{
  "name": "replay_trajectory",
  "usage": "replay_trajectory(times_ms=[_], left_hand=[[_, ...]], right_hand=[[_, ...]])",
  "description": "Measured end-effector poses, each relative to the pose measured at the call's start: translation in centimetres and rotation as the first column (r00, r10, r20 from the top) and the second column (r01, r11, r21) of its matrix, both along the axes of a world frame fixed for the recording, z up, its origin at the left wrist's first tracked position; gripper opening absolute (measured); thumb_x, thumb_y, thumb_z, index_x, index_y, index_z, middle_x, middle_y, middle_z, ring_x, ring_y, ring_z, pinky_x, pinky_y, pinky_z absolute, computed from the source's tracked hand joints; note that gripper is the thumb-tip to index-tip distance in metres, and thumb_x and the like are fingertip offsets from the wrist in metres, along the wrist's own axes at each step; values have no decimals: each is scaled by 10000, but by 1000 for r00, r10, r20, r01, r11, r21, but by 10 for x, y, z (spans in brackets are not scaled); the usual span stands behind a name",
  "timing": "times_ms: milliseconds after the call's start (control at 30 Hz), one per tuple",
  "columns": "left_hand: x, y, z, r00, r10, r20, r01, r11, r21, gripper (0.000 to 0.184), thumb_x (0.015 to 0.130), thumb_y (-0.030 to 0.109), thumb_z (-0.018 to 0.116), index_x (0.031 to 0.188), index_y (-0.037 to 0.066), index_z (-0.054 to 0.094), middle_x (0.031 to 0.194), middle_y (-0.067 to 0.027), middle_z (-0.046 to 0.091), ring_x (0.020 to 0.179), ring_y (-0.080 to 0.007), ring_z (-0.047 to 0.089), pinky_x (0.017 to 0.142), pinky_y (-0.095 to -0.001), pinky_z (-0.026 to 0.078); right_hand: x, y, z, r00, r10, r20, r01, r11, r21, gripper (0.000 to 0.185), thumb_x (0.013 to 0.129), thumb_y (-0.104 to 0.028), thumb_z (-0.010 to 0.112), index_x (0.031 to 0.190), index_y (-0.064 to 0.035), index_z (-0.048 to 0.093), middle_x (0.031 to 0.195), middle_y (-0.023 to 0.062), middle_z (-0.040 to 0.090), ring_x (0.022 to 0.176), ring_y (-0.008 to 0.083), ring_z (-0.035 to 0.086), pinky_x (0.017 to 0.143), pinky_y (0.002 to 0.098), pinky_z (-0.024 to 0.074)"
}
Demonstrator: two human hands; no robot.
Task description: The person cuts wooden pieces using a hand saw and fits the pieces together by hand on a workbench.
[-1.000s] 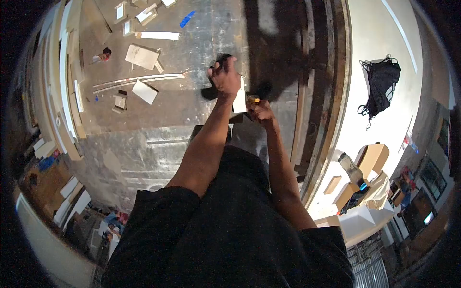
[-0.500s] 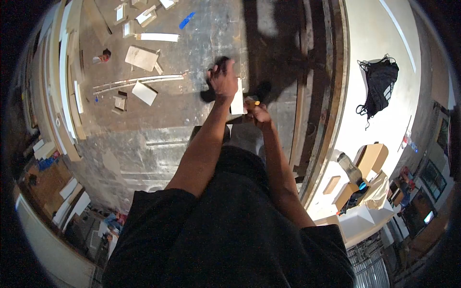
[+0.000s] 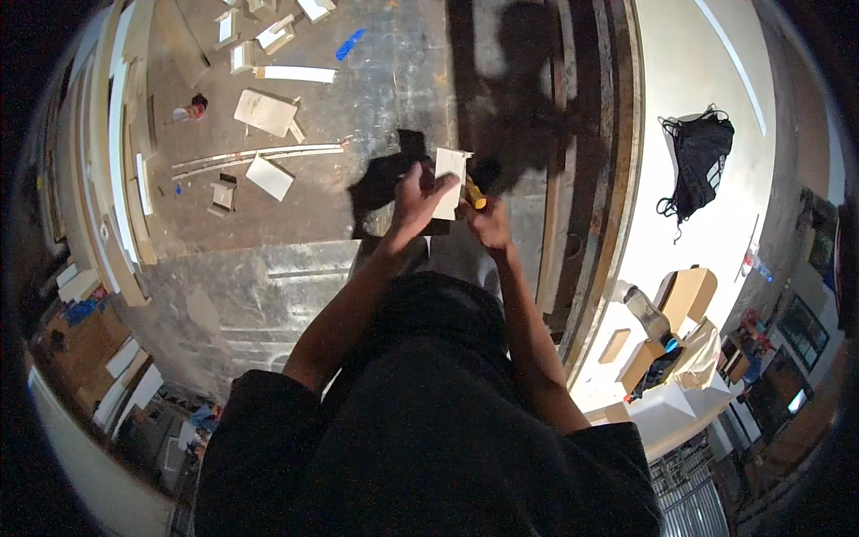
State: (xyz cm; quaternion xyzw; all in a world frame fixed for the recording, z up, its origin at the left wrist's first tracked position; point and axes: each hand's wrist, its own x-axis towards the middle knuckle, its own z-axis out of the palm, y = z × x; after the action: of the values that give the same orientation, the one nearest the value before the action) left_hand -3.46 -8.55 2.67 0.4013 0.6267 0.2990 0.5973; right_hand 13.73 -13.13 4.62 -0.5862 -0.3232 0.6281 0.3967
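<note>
A small white rectangular board (image 3: 450, 184) stands out in front of my body. My left hand (image 3: 415, 208) is at the board's left edge, thumb across its face and the other fingers partly hidden in shadow. On the board's right side, my right hand (image 3: 489, 225) is closed around a yellow-handled tool (image 3: 476, 196). The tool's yellow part shows above the fingers, close to the board's edge. Its far end is too dark to make out.
Several offcuts (image 3: 270, 176) and a blue object (image 3: 350, 44) lie on the worn surface ahead and left. Long strips (image 3: 116, 161) line the left side. On the white tabletop at right are a black drawstring bag (image 3: 700, 166), a bottle (image 3: 646, 310) and cardboard pieces (image 3: 687, 300).
My left hand has come down and back from above the board to its left edge. The board shows more of its face. The right hand, still around the yellow-handled tool, has moved slightly.
</note>
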Motion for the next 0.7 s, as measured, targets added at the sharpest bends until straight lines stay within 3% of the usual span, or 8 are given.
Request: replay_trajectory(times_ms=[33, 133, 233, 367, 500, 600, 667, 700], left_hand=[[-6, 1, 13, 1000, 5, 1, -5, 1000, 5, 539, 865, 370, 854, 1185, -15, 655, 937, -106, 736, 819, -163, 696, 708, -332, 558], [-20, -2, 49, 933, -337, 131, 313, 934, 172, 324, 935, 235, 792, 1073, -52, 730, 999, -114, 764, 883, -129, 706, 747, -314, 573], [-23, -19, 57, 914, -307, 267, 270, 948, 166, 306, 935, 223, 789, 1085, -37, 729, 1002, -120, 764, 905, -141, 716, 791, -319, 586], [-33, -24, 66, 947, -284, 148, 265, 955, 133, 340, 945, 229, 781, 1111, -57, 703, 988, -128, 758, 903, -137, 708, 787, -327, 595], [-75, -22, 63, 967, -49, 250, 66, 996, -59, 233, 987, 228, 726, 1065, 9, 726, 901, 3, 715, 767, -65, 627, 666, -258, 506], [-94, -32, 61, 979, 44, 199, -29, 996, -80, 235, 994, 241, 718, 1047, 12, 725, 887, 30, 690, 785, -47, 596, 684, -259, 485], [-94, -29, 62, 967, 107, 230, -89, 992, -89, 232, 992, 244, 719, 1037, 16, 725, 876, 38, 678, 798, -44, 590, 697, -260, 482], [-96, -27, 63, 964, 99, 246, -88, 995, -52, 230, 988, 244, 725, 1042, 21, 719, 880, 42, 671, 801, -44, 582, 704, -258, 477]], right_hand=[[-4, 0, 8, 1000, -21, 23, 19, 998, 59, 175, 962, -190, 681, 934, -17, 682, 684, -58, 543, 586, 60, 454, 511, 283, 342], [-2, -2, 26, 994, 10, 106, -5, 999, -47, 179, 953, -183, 682, 925, -6, 675, 697, -41, 557, 581, 70, 462, 508, 282, 353], [-5, -9, 13, 984, -174, -35, 159, 953, -259, 182, 933, -185, 691, 898, -8, 668, 730, -21, 582, 578, 82, 489, 506, 278, 381], [-11, -28, 7, 962, -248, -113, 232, 962, -142, 216, 934, -223, 715, 888, -18, 665, 748, -17, 592, 576, 89, 505, 503, 282, 400], [25, -33, 10, 929, -361, 85, 369, 923, -110, 298, 922, -301, 763, 966, -16, 691, 804, -10, 637, 657, 75, 537, 577, 261, 421], [32, -26, 31, 934, -265, 240, 280, 960, -31, 254, 917, -228, 758, 949, 16, 695, 806, -2, 653, 681, 95, 566, 608, 283, 448], [16, -15, 40, 816, -114, 567, 128, 992, 14, 270, 903, -215, 758, 926, 45, 690, 768, 25, 658, 697, 116, 590, 630, 308, 470], [7, -12, 43, 816, -113, 567, 126, 992, 15, 270, 903, -215, 758, 926, 45, 690, 768, 25, 658, 697, 116, 590, 630, 308, 470]])
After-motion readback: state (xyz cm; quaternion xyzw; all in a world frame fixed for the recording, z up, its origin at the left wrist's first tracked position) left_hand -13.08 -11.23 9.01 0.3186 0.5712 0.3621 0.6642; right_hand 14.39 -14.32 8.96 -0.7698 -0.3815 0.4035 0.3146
